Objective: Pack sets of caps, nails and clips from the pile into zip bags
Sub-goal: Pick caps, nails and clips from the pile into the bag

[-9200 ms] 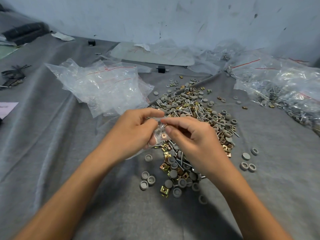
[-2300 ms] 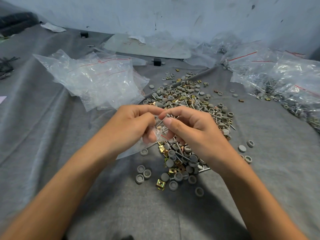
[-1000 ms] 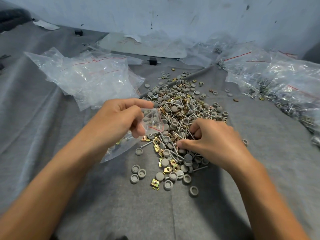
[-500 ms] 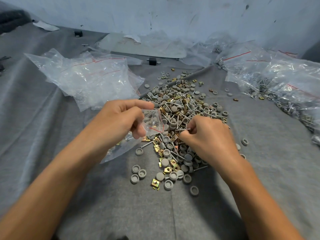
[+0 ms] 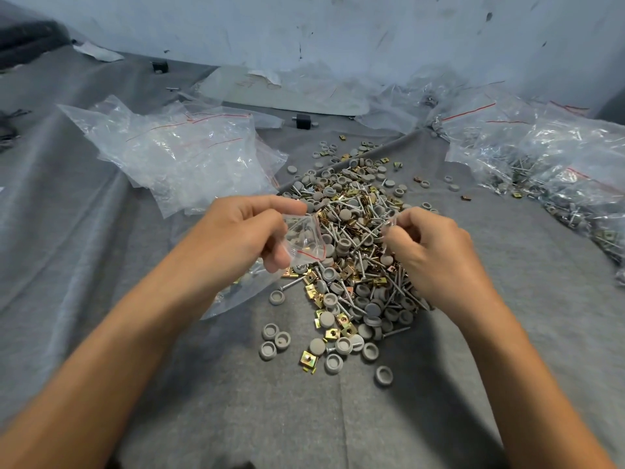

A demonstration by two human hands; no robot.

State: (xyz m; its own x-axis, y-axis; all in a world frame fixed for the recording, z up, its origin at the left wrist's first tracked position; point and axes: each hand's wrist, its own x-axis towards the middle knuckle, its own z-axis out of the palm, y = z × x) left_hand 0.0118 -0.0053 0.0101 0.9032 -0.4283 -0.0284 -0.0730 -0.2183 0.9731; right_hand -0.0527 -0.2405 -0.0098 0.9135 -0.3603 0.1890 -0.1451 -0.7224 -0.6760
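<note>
left hand (image 5: 236,238): over the pile's left edge; thumb and curled fingers grip a bag near its mouth.
bag (image 5: 306,243): small and clear, with a red line at the zip. The mouth faces the right hand and the body trails under the left palm to the worktop.
bag contents: grey caps show through near the mouth; a few small parts, one brass-coloured, lie at the low end. The count cannot be told.
right hand (image 5: 429,255): over the pile's right side, near the bag's mouth and apart from it; fingers curled, fingertips pinching held nails (image 5: 393,221).
held nails: thin and silver, sticking up past the fingertips; number cannot be told.
pile (image 5: 355,198): mid-worktop, between and beyond both hands; a mix of three parts.
caps (image 5: 345,214): round and grey, some dome up, some hollow side up.
loose nails (image 5: 292,283): silver and threaded, lying criss-cross.
clips (image 5: 309,358): square and brass-coloured.
strays: four caps touching in a cluster (image 5: 275,340) at the pile's near left; one cap (image 5: 384,375) alone, nearest the person.
empty bags (image 5: 189,157): crumpled clear heap with red zip lines, left of the pile, beyond the left hand.
filled bags (image 5: 558,170): heap at the right, well apart from the pile; nails, caps and clips show inside.
worktop (image 5: 524,299): covered in creased grey cloth.
back edge: a pale flat sheet (image 5: 287,93) under clear plastic and a small black block (image 5: 303,120), below a scuffed wall (image 5: 338,28).
</note>
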